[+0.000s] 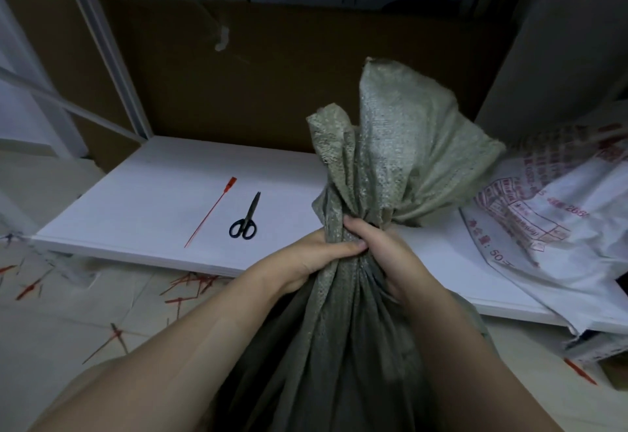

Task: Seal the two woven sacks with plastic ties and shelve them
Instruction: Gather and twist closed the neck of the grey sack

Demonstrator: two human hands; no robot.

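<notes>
- The light is dim and cool; the white shelf [153,200] is the brightest thing I see.
- My sack [390,146] goes dark lower down, between my arms.
- Straight lines bow at the edges.
- The top background is murky and soft.
- The printed sack [550,214] at right looks blurred.

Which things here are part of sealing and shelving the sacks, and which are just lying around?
Part of the job:
- green woven sack, neck bunched in the left hand and right hand
- white printed sack, lying on the shelf
- red plastic tie
- white shelf board
- possibly the scissors, for trimming

Lying about:
- red tie offcuts on the floor
- cardboard sheet behind the shelf
</notes>
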